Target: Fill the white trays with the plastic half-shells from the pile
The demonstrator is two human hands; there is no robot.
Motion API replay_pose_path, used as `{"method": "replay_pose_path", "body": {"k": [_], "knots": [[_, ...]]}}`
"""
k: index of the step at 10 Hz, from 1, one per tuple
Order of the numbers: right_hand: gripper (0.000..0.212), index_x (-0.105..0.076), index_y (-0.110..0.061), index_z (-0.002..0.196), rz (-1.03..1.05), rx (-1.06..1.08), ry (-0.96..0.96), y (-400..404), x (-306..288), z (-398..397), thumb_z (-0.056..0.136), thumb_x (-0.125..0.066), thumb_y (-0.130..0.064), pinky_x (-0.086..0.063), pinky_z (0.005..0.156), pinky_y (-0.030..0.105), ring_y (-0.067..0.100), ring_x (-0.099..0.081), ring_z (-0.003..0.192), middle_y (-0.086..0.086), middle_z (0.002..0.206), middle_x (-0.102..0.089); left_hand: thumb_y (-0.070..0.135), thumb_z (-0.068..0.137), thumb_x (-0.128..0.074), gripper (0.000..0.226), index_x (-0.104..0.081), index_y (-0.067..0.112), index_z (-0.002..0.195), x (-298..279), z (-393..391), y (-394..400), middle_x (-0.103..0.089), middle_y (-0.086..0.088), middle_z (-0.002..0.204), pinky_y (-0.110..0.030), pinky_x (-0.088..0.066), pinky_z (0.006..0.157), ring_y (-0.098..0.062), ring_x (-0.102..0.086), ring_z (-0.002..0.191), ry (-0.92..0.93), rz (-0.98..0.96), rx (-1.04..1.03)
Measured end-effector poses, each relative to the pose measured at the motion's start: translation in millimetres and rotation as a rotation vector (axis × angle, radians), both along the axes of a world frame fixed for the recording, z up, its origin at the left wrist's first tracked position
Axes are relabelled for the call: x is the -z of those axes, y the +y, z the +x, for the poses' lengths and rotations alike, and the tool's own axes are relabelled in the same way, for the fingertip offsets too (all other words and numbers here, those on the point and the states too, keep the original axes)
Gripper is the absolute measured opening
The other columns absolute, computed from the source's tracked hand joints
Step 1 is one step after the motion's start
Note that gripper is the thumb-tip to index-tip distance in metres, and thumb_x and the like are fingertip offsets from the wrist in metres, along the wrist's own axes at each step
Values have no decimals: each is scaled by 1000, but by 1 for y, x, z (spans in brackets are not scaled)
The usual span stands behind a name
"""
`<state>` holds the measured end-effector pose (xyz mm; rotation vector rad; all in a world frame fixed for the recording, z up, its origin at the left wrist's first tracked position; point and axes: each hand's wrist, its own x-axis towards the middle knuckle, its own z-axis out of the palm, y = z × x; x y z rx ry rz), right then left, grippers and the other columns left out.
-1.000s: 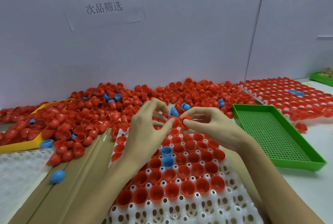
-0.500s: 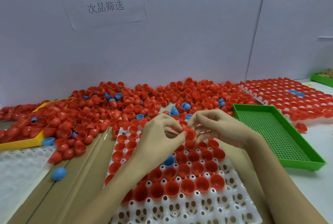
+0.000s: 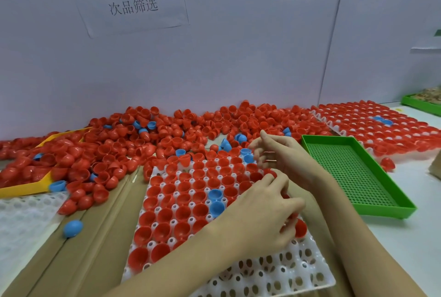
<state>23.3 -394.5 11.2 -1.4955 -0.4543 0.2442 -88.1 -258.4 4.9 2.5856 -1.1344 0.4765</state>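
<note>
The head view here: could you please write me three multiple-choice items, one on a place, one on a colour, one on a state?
1. Where does the green tray lie relative to the white tray being filled?
A. to its right
B. to its left
C. stacked on it

2. What colour is the lone shell on the cardboard left of the white tray?
A. yellow
B. blue
C. green

3. What state are the white tray's nearest rows in?
A. full of red shells
B. covered by a lid
C. empty

Answers: 1 A, it sits past the right hand. 2 B, it is plainly blue. 3 C, bare holes show there.
</note>
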Motion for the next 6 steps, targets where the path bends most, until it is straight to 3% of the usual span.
{"method": "replay_pose_path", "body": {"k": [3,4,5,6], "knots": [[43,-78,-10,101,17,14,3,-1,2,1,103,-55,-48,-58,70,23,16,-64,72,7,84,-69,32,98,-60,21,-65,12,93,2,2,-2,-47,-1,106,-34,-49,86,-14,-40,98,52,-31,-42],[45,-76,-7,103,44,30,8,-3,6,6,103,-55,-47,-56,68,23,16,-62,71,7,82,-68,39,98,-61,25,-70,17,100,-2,3,15,-50,9,103,-19,-46,86,-3,-45,95,155,-198,-52],[48,-76,-6,101,68,62,19,0,8,9,100,-56,-49,-55,64,21,15,-61,68,6,79,-66,38,99,-61,19,-71,23,98,-6,25,57,-57,18,94,-18,-48,81,1,-56,87,149,-325,-221],[50,-76,-4,100,78,87,31,1,11,11,99,-56,-49,-55,63,21,15,-61,67,6,77,-65,18,100,-62,11,-73,17,100,-7,63,128,-64,8,96,-25,-50,84,-3,-60,85,99,-370,-599]]}}
